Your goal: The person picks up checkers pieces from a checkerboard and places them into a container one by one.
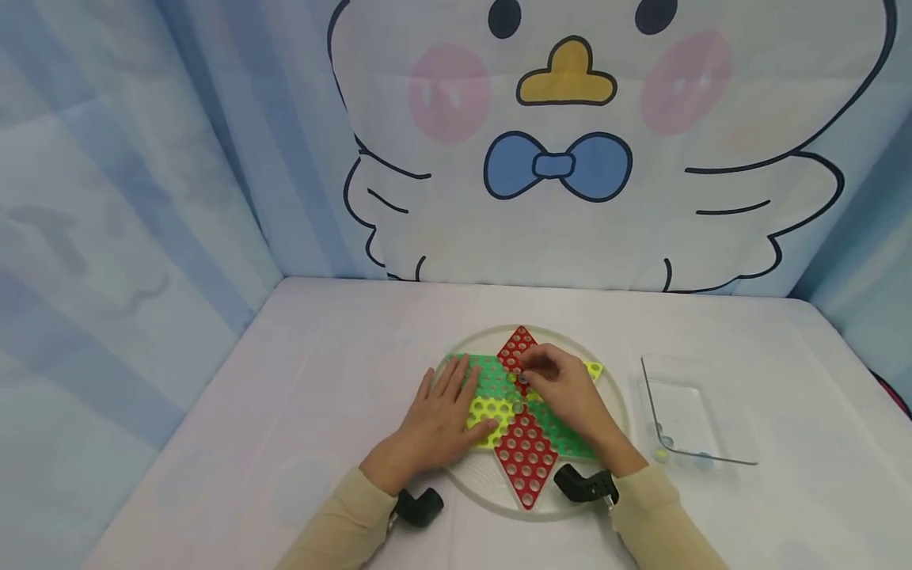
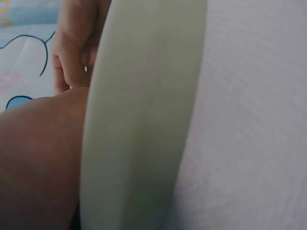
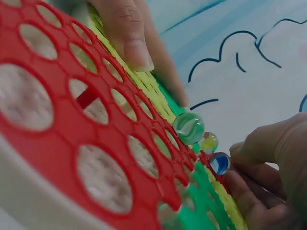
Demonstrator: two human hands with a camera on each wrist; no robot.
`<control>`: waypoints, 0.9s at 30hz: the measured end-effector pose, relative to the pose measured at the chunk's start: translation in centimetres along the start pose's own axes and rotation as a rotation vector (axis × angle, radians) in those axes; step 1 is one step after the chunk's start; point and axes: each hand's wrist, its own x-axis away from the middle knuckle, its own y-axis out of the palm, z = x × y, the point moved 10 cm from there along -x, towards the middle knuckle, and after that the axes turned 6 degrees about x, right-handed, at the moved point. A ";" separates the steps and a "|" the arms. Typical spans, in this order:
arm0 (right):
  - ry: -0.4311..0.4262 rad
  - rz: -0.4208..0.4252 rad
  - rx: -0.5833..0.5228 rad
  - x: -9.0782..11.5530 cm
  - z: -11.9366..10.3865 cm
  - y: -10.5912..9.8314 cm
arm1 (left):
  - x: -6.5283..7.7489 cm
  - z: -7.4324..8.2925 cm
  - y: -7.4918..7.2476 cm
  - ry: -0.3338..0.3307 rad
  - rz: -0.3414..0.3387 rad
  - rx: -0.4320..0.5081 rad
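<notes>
A star-shaped Chinese checkers board (image 1: 527,459) in red, green and yellow lies in a round pale tray (image 1: 466,487). Spread across its green and yellow left side is my left hand (image 1: 443,412), fingers extended. My right hand (image 1: 568,389) is bent over the upper middle, its thumb and fingertips pinching a blue marble (image 3: 220,163) low at the board. Beside that marble sit a yellow-and-red marble (image 3: 209,142) and a green-swirled marble (image 3: 189,128). The left wrist view shows mostly the tray's side, with part of a hand beyond it.
To the right stands a clear rectangular container (image 1: 701,412) with a few marbles near its front left corner. A patterned cloth (image 1: 556,237) hangs behind the white table (image 1: 342,340). Each wrist carries a black camera.
</notes>
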 end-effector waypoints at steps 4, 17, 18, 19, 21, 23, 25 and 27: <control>-0.054 0.003 0.008 0.0 -0.3 0.0 | 0.0 0.0 -0.3 -0.003 0.011 -0.003; -0.181 0.033 0.106 0.5 -1.1 0.0 | 0.0 0.5 -0.6 0.004 0.013 -0.002; -0.192 0.037 0.113 0.5 -1.3 0.0 | 0.1 0.5 -0.6 0.003 0.012 -0.004; -0.202 0.043 0.121 0.6 -1.4 0.0 | 0.1 0.4 -0.6 0.002 0.012 -0.005; -0.222 0.052 0.138 0.6 -1.6 0.0 | 0.1 0.4 -0.5 0.001 0.011 -0.009; -0.240 0.057 0.158 0.7 -1.9 0.1 | 0.1 0.4 -0.5 0.001 0.012 -0.010; -0.251 0.054 0.174 0.8 -2.1 0.2 | 0.1 0.4 -0.4 0.001 0.012 -0.011; -0.255 0.050 0.187 0.8 -2.1 0.4 | 0.1 0.4 -0.3 0.000 0.010 -0.012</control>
